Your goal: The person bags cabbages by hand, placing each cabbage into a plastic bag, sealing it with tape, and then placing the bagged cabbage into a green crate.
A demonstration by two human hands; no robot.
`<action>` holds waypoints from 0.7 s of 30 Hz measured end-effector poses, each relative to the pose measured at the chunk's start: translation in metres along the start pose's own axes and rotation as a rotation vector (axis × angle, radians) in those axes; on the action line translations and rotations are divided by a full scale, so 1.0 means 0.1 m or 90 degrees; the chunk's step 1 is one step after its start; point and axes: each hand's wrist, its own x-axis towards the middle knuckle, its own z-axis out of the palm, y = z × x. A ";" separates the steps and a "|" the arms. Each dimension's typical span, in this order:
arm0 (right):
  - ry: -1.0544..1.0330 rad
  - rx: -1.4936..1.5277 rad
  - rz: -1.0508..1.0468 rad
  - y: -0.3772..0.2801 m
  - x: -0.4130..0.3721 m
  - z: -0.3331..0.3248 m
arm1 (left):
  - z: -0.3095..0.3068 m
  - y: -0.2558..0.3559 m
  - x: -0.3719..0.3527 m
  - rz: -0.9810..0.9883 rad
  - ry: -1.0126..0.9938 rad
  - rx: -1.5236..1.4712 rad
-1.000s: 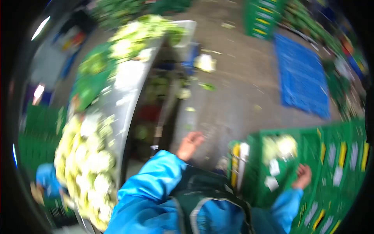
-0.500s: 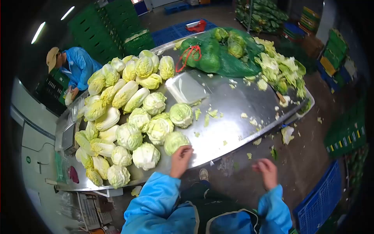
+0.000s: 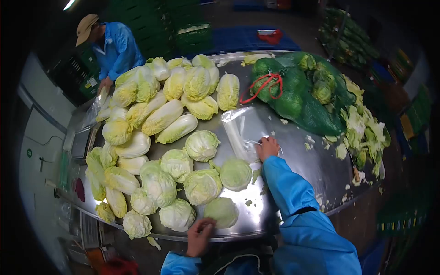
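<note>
My right hand [image 3: 267,148] reaches onto a stack of clear plastic bags [image 3: 239,133] lying flat on the metal table, its fingertips pinching at the edge of the film. At the table's near edge, my left hand [image 3: 200,234] has its fingers curled, right beside a round pale-green cabbage [image 3: 222,212]; nothing shows in its grasp. Another round cabbage [image 3: 235,174] sits just behind that one. More round cabbages [image 3: 202,187] are grouped to the left, with a heap of long napa cabbages [image 3: 162,117] behind them.
A green net sack [image 3: 293,96] of cabbages, tied with red string, lies at the back right. Trimmed leaves [image 3: 362,130] pile beside it, near a knife handle [image 3: 356,173]. Across the table at left stands a person [image 3: 117,50] in blue. Leaf scraps dot the metal tabletop [image 3: 293,183].
My right hand has moved from beside the table, forward onto the plastic bags. My left hand has slipped from the near cabbage's top to its side. The view has shifted closer over the table.
</note>
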 end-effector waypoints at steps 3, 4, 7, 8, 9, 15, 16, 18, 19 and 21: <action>0.028 0.160 0.017 0.24 0.21 -0.01 | 0.03 0.14 0.11 0.001 0.087 0.002; 0.032 0.336 0.074 0.35 0.36 -0.03 | 0.11 0.23 0.19 0.013 0.118 -0.016; 0.050 0.534 0.037 0.49 0.60 -0.40 | 0.44 0.53 0.43 0.048 0.093 -0.015; 0.037 0.637 0.023 0.49 0.60 -0.65 | 0.60 0.64 0.54 0.064 0.068 -0.006; 0.007 0.656 0.022 0.50 0.58 -0.86 | 0.77 0.73 0.68 0.081 0.047 0.011; -0.010 0.428 -0.259 0.36 0.05 -2.07 | 2.02 1.24 1.52 0.256 -0.083 -0.062; -0.037 0.421 -0.311 0.24 -0.13 -2.26 | 2.20 1.35 1.55 0.257 -0.078 -0.065; -0.081 0.413 -0.363 0.12 -0.46 -2.60 | 2.40 1.45 1.52 0.294 -0.181 -0.035; -0.214 0.519 -0.266 0.09 -0.57 -2.74 | 2.37 1.42 1.48 0.290 -0.168 -0.037; -0.357 0.617 -0.166 0.06 -0.63 -2.88 | 2.25 1.35 1.40 0.312 -0.378 0.065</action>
